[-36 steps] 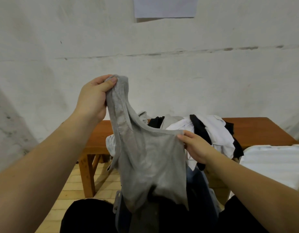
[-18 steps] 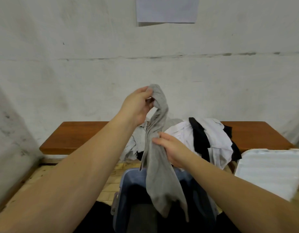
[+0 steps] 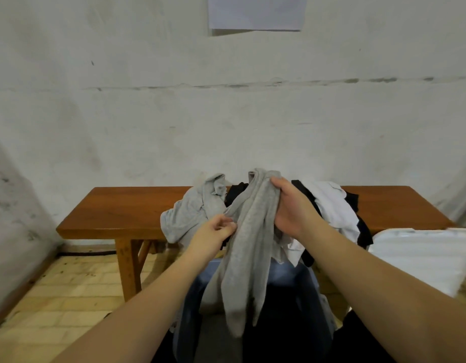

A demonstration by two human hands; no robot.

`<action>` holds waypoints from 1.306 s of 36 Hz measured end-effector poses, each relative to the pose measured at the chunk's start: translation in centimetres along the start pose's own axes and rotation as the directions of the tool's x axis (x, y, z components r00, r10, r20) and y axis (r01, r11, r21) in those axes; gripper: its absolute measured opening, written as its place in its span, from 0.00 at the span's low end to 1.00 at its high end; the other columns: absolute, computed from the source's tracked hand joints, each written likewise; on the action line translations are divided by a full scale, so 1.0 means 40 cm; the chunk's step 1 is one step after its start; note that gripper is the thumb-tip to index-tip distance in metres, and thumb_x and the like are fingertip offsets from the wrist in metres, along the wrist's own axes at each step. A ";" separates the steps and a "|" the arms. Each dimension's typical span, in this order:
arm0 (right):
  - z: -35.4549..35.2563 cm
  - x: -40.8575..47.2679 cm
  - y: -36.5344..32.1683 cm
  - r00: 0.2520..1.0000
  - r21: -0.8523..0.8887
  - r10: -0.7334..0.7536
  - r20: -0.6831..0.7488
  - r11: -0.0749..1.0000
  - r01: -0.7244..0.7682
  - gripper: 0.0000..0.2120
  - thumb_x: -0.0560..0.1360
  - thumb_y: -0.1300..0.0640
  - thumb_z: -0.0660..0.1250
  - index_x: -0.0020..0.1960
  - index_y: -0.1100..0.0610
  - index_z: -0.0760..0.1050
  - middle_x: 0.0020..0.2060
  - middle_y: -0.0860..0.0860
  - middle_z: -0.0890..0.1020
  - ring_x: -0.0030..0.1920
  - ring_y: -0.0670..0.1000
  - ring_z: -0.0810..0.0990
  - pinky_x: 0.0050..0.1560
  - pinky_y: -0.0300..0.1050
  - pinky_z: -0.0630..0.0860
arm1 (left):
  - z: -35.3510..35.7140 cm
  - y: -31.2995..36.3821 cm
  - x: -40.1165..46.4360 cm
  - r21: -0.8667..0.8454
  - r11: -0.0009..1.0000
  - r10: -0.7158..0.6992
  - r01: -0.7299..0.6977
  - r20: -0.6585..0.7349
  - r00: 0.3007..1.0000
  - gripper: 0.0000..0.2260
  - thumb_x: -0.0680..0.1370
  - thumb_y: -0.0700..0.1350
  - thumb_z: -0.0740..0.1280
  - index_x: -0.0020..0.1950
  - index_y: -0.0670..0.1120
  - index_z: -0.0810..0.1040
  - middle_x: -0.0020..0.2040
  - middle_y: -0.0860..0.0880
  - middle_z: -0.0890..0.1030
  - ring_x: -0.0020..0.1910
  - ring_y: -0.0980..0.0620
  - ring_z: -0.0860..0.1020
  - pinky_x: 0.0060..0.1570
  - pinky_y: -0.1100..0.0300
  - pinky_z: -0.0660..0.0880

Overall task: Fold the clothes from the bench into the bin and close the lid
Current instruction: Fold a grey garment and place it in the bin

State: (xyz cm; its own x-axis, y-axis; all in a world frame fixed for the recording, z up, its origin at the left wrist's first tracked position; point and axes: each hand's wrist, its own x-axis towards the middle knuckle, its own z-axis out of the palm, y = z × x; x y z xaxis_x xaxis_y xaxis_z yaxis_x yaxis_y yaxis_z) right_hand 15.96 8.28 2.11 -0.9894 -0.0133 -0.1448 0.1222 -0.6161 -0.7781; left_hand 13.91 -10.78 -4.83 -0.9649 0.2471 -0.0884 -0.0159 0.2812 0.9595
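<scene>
- The off-white plaster wall (image 3: pixel 226 121) fills the upper half of the view, with a white paper sheet (image 3: pixel 256 11) stuck near its top edge.
- The long brown wooden bench (image 3: pixel 116 213) stands against the wall on the yellowish tiled floor (image 3: pixel 64 297).
- The white ribbed plastic lid (image 3: pixel 425 258) lies off the bin, at the right, just in front of the bench.
- The blue-grey plastic bin (image 3: pixel 315 297) sits open in front of the bench, between the forearms.
- The pile of light grey, black and white clothes (image 3: pixel 336 208) lies on the middle of the bench, part of it draping over the front edge.
- The grey knit garment (image 3: pixel 250 244) hangs bunched and lengthwise above the bin, its lower end inside the bin opening.
- The right hand (image 3: pixel 292 208) grasps the top of the garment, fingers curled around the gathered fabric.
- The left hand (image 3: pixel 216 231) pinches the garment's left edge lower down, between thumb and fingertips.
</scene>
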 end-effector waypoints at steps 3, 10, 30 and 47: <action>0.000 -0.008 -0.005 0.999 0.015 0.022 0.043 1.000 -0.023 0.20 0.82 0.53 0.59 0.70 0.61 0.71 0.61 0.61 0.81 0.59 0.58 0.82 0.55 0.53 0.79 | 0.016 0.014 0.006 -0.042 0.999 0.026 -0.027 -0.033 0.999 0.22 0.77 0.51 0.71 0.69 0.53 0.68 0.62 0.54 0.75 0.60 0.51 0.75 0.56 0.52 0.75; -0.013 -0.026 -0.024 0.991 0.016 0.031 0.130 0.999 -0.034 0.19 0.82 0.53 0.54 0.66 0.63 0.73 0.58 0.61 0.82 0.58 0.58 0.83 0.62 0.55 0.74 | 0.036 0.023 0.017 -0.360 0.933 0.015 0.005 0.053 0.998 0.19 0.75 0.47 0.73 0.66 0.48 0.78 0.61 0.51 0.82 0.64 0.52 0.77 0.64 0.54 0.72; -0.263 -0.029 -0.138 0.965 -0.756 -0.120 -0.234 0.646 -0.103 0.11 0.82 0.49 0.63 0.59 0.54 0.77 0.58 0.54 0.80 0.57 0.56 0.81 0.55 0.53 0.81 | -0.201 0.076 0.011 -0.411 0.911 -0.053 -0.014 -0.150 0.987 0.12 0.82 0.42 0.62 0.61 0.37 0.79 0.57 0.41 0.82 0.62 0.43 0.78 0.64 0.49 0.73; -0.303 -0.043 -0.179 0.880 -0.874 -0.319 -0.353 0.447 -0.188 0.14 0.80 0.47 0.65 0.58 0.54 0.80 0.55 0.53 0.80 0.53 0.55 0.79 0.57 0.57 0.80 | -0.350 0.065 -0.024 -0.405 0.914 -0.115 -0.033 -0.335 0.935 0.09 0.80 0.49 0.66 0.59 0.47 0.78 0.59 0.47 0.81 0.57 0.45 0.79 0.57 0.51 0.76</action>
State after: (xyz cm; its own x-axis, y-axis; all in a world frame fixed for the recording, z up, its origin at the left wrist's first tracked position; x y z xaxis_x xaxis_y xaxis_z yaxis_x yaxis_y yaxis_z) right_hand 17.75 22.27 0.54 -0.8815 0.4627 -0.0944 0.3096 0.4154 -0.8554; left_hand 11.11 -23.28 1.50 -0.9883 -0.1121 -0.1032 -0.0888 -0.1264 0.9880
